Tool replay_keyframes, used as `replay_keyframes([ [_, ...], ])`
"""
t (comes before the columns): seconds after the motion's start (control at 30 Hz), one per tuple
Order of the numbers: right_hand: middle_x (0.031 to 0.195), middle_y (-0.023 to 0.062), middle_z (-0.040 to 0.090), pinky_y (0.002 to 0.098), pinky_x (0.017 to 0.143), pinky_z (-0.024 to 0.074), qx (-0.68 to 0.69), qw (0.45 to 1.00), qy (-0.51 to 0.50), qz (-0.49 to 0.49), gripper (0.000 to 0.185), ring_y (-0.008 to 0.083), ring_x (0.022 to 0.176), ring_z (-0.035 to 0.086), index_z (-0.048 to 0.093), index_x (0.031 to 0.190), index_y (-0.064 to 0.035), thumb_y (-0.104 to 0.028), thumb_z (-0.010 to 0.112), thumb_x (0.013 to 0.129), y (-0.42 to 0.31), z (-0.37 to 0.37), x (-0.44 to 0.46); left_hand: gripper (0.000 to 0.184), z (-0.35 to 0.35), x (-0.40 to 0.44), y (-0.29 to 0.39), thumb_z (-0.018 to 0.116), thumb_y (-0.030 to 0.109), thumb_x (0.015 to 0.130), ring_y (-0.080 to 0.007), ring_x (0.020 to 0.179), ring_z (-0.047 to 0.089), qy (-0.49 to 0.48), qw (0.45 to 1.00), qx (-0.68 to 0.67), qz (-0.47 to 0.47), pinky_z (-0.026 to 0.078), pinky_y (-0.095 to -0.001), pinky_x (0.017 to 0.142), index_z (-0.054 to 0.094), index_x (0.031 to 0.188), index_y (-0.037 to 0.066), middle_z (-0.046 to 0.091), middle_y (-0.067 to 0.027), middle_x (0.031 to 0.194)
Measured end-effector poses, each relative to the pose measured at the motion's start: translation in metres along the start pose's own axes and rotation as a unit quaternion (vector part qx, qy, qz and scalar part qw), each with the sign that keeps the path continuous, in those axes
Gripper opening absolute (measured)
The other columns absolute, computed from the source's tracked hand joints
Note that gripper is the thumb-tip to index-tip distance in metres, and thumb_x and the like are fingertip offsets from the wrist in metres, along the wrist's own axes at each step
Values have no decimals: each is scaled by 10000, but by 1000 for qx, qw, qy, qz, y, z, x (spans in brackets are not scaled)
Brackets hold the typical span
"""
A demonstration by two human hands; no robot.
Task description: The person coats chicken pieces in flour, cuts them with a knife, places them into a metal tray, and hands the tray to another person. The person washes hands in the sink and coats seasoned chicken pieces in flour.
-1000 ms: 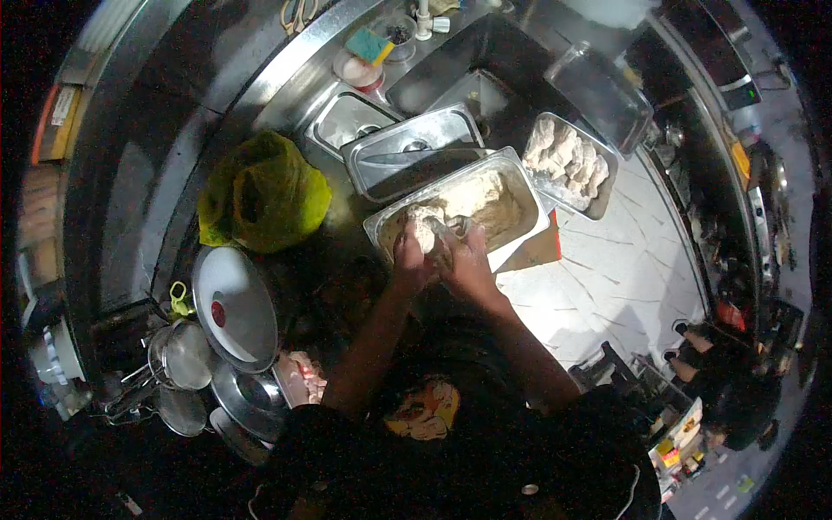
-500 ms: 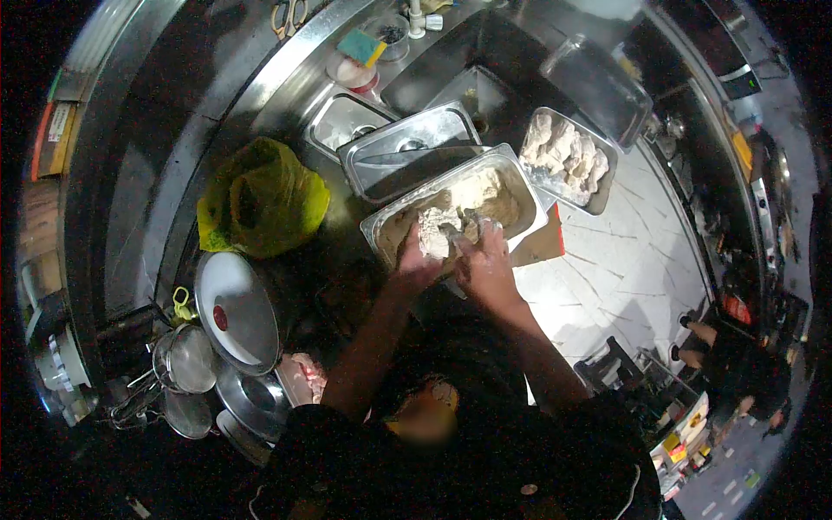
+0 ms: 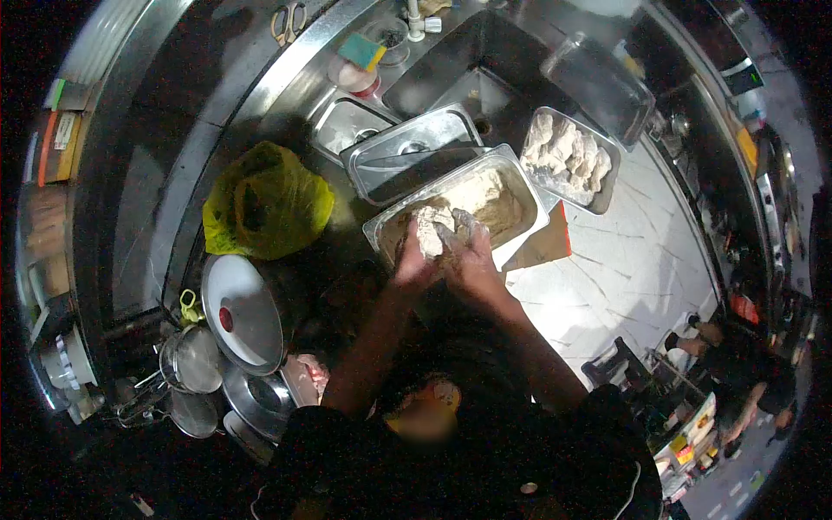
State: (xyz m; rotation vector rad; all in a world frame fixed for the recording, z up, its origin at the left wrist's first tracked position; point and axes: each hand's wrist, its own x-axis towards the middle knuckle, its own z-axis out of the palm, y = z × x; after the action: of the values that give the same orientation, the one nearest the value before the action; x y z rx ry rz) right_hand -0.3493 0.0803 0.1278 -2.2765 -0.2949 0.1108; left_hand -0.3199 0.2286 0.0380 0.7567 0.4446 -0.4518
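The grip of both hands is half-curled: the left hand (image 3: 416, 257) and right hand (image 3: 472, 256) cup a rough, powder-coated lump (image 3: 432, 230) inside a rectangular metal pan (image 3: 522, 239) of pale powder (image 3: 483, 192). Far right, a smaller metal tray (image 3: 613, 176) holds knobbly coated pieces (image 3: 565, 154); left sits a crinkled yellow bag (image 3: 270, 204).
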Motion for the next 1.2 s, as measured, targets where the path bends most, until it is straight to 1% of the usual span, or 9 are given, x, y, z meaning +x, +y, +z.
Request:
replay_keyframes([
  [0.23,1449,272,392,566,1045,376,-14,1000,-18,5,457,521,1233,419,641,1286,-96,-184,674,839,7,1,-1,484,-20,7,-6,329,407,1074,-240,1080,621,-60,998,-32,2,501,-373,975,560,1311,54,645,-100,1230],
  [0.43,1393,263,468,590,1031,385,-132,990,-50,-4,303,488,1275,422,717,1089,-34,-209,705,841,13,-40,3,523,-2,-4,8,384,451,1063,-233,1102,617,57,997,29,-47,474,-363,954,575,1314,34,662,-67,1197],
  [0.53,1367,255,493,517,1038,403,-83,995,-52,19,369,438,1258,467,670,1182,-35,-174,714,844,21,-43,15,534,6,1,20,436,443,1046,-285,1050,645,171,913,367,46,479,-393,925,619,1235,-21,693,-133,1161],
  [0.7,1288,278,552,485,997,443,185,983,-5,-10,465,438,1192,521,560,1299,19,-125,672,872,28,-4,26,548,40,-16,46,451,437,1026,-447,1061,608,149,789,586,104,464,-450,899,614,1220,-48,642,-298,1140],
  [0.73,1189,258,632,519,996,454,143,989,23,-37,265,431,1107,585,637,1140,34,-129,595,935,15,-9,24,544,34,-12,39,448,435,1025,-459,1067,600,148,776,594,155,460,-455,903,616,1216,-47,641,-302,1134],
  [0.87,1042,257,665,534,887,509,-26,999,0,24,250,450,989,623,648,990,33,-199,563,950,41,13,16,547,38,-17,36,440,427,1028,-452,1128,575,177,807,545,146,433,-469,959,596,1252,-47,627,-296,1193],
  [0.97,1083,302,641,499,902,493,-83,978,-145,124,359,495,1016,598,616,1119,54,-151,701,837,39,-5,25,546,24,-12,33,468,418,1027,-377,1163,580,170,859,472,105,435,-440,983,584,1279,-51,626,-230,1264],
  [1.07,1183,300,615,474,953,483,83,996,-33,8,544,479,1102,576,575,1236,50,-246,762,819,39,-13,29,526,-8,-4,21,510,397,1019,-279,1161,579,137,912,379,78,444,-391,989,582,1299,-43,621,-146,1295],
  [1.2,1307,266,553,451,1019,443,139,988,-71,-10,744,425,1215,536,497,1356,18,-304,833,776,7,-28,33,489,-23,4,13,519,368,1019,-204,1128,581,109,961,251,23,457,-347,981,566,1343,4,615,-85,1285],
])
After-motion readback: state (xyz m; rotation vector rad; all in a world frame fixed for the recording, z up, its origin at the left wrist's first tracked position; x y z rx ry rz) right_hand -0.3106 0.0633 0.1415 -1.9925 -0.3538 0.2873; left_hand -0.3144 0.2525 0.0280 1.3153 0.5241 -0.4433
